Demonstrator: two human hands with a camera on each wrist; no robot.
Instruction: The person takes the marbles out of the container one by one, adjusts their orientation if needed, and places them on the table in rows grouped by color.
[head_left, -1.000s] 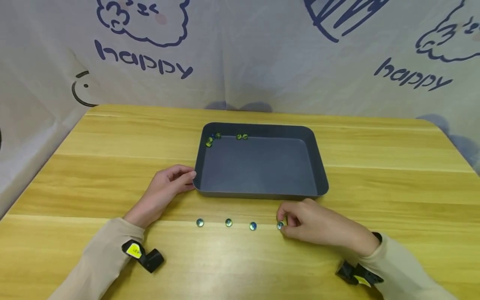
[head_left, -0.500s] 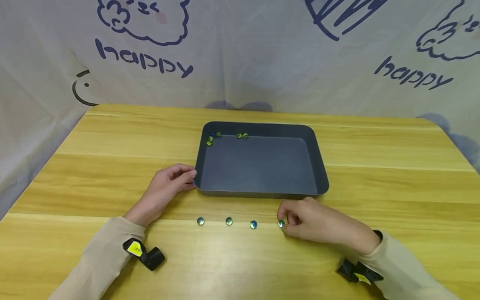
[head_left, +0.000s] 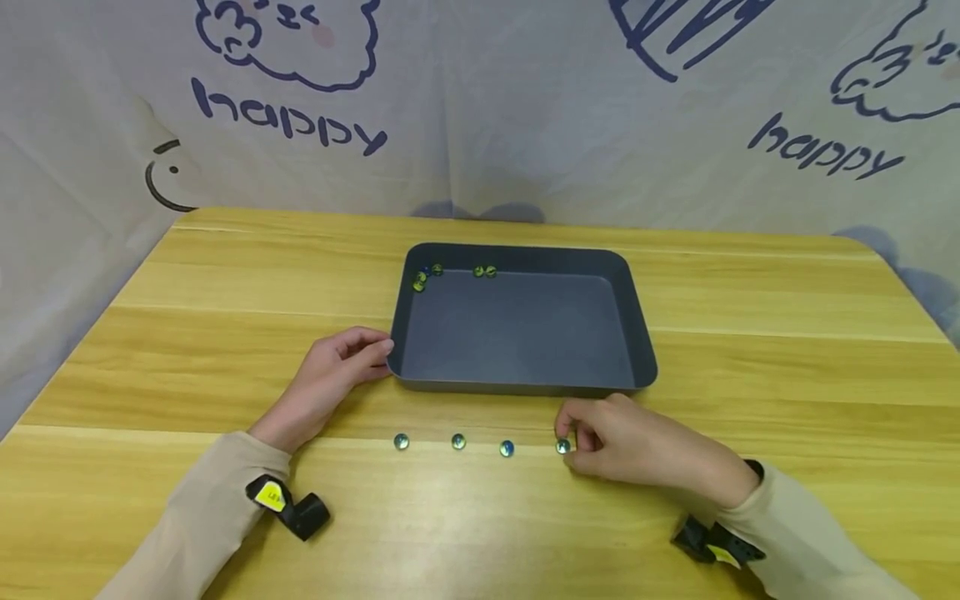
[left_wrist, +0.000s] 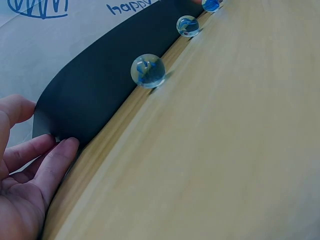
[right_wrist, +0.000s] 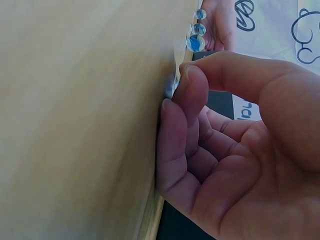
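Note:
A dark grey rectangular tray (head_left: 517, 333) sits on the wooden table, with several yellow-green marbles (head_left: 420, 282) and a blue one near its far left corner. My left hand (head_left: 330, 379) rests its extended fingers against the tray's near left corner, seen close up in the left wrist view. In front of the tray, my right hand (head_left: 637, 442) pinches a clear marble (head_left: 562, 447) between thumb and forefinger, low at the table. To its left, three clear marbles with blue swirls (head_left: 507, 448) stand spaced in a row. The pinched marble is mostly hidden in the right wrist view.
The wooden table (head_left: 225, 275) reaches back to a white cloth (head_left: 525, 125) printed with "happy" and drawings. A black wrist camera (head_left: 300, 515) is strapped to each forearm over beige sleeves.

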